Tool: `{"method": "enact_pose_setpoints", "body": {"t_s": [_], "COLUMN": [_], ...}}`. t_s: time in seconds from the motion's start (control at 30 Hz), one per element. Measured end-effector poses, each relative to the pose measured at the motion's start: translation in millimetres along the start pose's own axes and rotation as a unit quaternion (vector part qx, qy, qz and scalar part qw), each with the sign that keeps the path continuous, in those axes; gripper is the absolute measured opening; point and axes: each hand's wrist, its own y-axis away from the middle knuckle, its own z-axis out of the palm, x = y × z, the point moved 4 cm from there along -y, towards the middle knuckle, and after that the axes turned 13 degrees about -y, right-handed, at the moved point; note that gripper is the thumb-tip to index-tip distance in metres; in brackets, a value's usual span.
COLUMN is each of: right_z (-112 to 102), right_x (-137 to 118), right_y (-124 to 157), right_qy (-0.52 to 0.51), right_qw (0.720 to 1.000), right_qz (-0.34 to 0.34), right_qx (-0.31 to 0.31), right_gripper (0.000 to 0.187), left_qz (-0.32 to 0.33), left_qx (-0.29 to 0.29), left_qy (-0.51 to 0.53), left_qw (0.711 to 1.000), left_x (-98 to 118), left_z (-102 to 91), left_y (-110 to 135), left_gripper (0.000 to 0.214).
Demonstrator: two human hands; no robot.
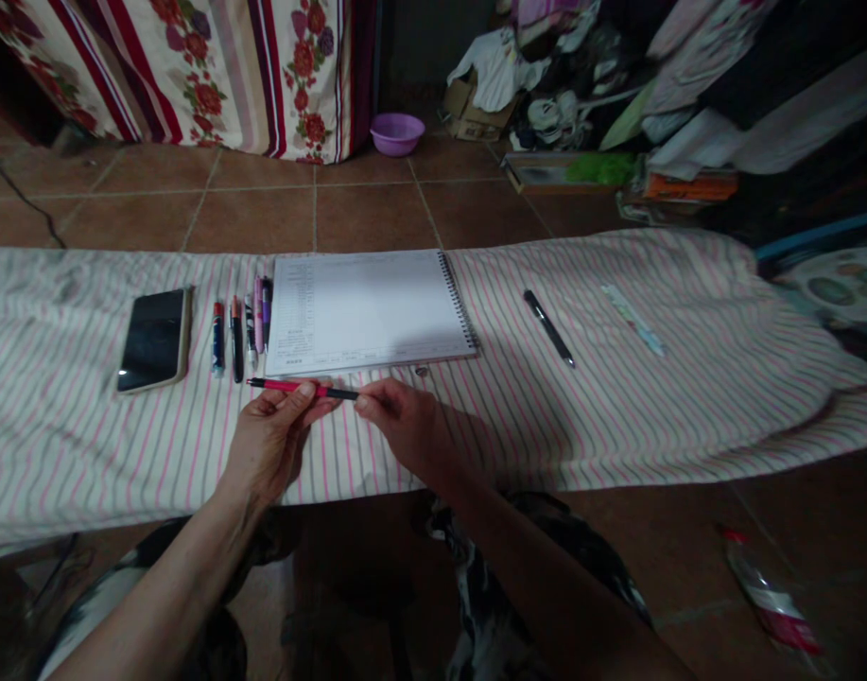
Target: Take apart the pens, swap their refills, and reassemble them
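Observation:
Between my two hands, a red and black pen (281, 385) is held level above the striped cloth. My left hand (281, 426) grips its red barrel, thumb on top. At the black end, my right hand (405, 416) pinches the tip between thumb and fingers. Just beyond lies a spiral notepad (376, 303), its page blank apart from a printed margin. Left of the notepad, several pens lie side by side, among them a blue pen with a red top (217, 339) and a pink pen (258, 312). A black pen (548, 326) rests to the right.
A phone (153, 339) lies at the left on the striped cloth (596, 416). A pale patterned strip (632, 320) is at the right. On the tiled floor are a purple basin (397, 134), a cardboard box (476, 112) and a plastic bottle (770, 591).

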Motion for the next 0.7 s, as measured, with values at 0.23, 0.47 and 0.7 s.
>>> {"method": "enact_pose_setpoints", "body": {"t_s": [0.23,0.47,0.7], "right_z": [1.5,3.3,1.9], "right_x": [0.0,-1.2,-5.2], "right_y": [-0.2,4.6,4.7], "right_qy": [-0.034,-0.016,-0.025], "right_qw": [0.999,0.998,0.997], "right_qz": [-0.010,-0.057,-0.065], "right_qx": [-0.004,0.019,0.037], "right_gripper": [0.008,0.008,0.006], "left_qz": [0.002,-0.010,-0.032], "left_qx": [-0.008,0.000,-0.015], "left_qy": [0.005,0.012,0.008], "left_qw": [1.000,1.000,0.999], "left_x": [-0.7,-1.0,-2.0], "left_z": [-1.1,-1.4,-1.5], "left_y": [-1.9,-4.1,-3.8], "left_gripper": [0.013,0.006,0.011]}}
